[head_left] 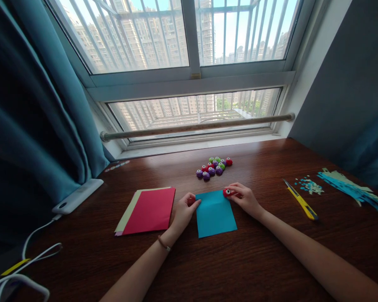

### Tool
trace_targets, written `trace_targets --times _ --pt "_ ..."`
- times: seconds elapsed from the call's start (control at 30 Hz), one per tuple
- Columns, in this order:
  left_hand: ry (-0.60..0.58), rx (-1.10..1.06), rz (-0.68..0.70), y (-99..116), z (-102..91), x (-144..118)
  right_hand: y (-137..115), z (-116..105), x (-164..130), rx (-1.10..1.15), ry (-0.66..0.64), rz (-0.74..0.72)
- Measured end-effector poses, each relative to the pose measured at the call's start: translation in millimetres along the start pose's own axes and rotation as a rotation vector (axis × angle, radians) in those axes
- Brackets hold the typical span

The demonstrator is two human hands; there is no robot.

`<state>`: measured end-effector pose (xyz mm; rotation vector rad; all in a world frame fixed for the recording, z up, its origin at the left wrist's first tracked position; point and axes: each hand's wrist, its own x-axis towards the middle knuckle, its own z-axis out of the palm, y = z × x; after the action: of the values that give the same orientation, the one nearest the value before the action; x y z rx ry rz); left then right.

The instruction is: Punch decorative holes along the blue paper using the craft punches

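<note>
I see the square sheet of teal paper (215, 213) lying flat on the dark wooden table (258, 260), just below the middle of the frame. My left hand (184, 212) rests on the sheet's left edge, fingers curled over it, pinning more than pinching; I cannot tell whether the grip truly closes on the paper. My right hand (245, 198) sits at the sheet's upper right corner, its grip closed on a small round red paper punch (227, 192) that touches that corner.

The risk I judge here is slippage: the sheet is thin and the table looks polished, so if the left hand eases, the paper could skate or rotate under the punch and the corner could crease. The punch is small; a sideways squeeze could make it pop out of the fingertips.

Above it, a cluster of small purple, green and red punches (213, 167) lies near enough to be scattered by a jolt. The yellow utility knife (301, 204), at right of the frame, lies beside my right forearm; a careless sweep of that arm could catch it.
</note>
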<state>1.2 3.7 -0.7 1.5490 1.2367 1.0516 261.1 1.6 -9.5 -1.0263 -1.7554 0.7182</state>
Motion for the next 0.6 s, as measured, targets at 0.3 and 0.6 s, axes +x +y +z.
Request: trace_targets --times 0.3,0.6 --pt "-0.005 0.142 0.043 -3.7 1.6 -1.1 -2.7 -0.8 1.4 -0.121 -0.022 -0.003" --pt "0.001 0.292 0.077 -1.5 2.0 -4.1 -5.0 -1.0 2.3 -0.172 -0.070 0.004"
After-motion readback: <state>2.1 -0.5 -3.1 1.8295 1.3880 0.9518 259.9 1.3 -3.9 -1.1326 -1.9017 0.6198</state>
